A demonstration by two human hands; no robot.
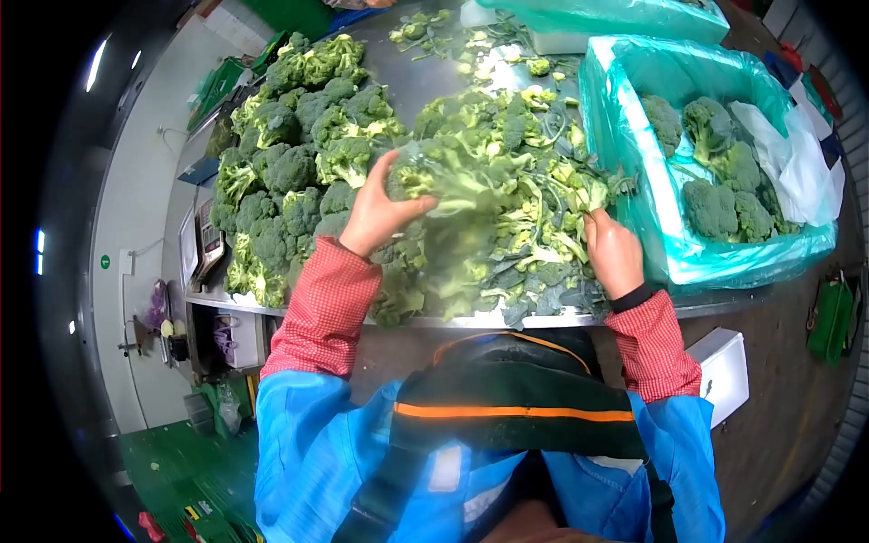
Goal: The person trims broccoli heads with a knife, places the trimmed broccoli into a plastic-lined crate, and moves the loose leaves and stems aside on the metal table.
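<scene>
My left hand (380, 210) is curled round a broccoli head (425, 174), thumb on the near side and fingers on the far side. A clear, shiny blur covers part of that head. My right hand (617, 253) is closed at the right of the trimmings, its fingertips pinching a pale green broccoli stalk (593, 195) with leaves. Between and below the hands lies a loose heap of broccoli trimmings (543, 244), cut stems and leaves. To the left of my left hand, a big pile of broccoli heads (290, 167) covers the steel table (398, 68).
At the right stands a white box (647, 176) lined with green plastic, holding several broccoli heads and a white bag (787, 163). Another lined box (625, 23) sits behind it. A scale (208, 237) is at the left. Below the table edge is a white container (720, 371).
</scene>
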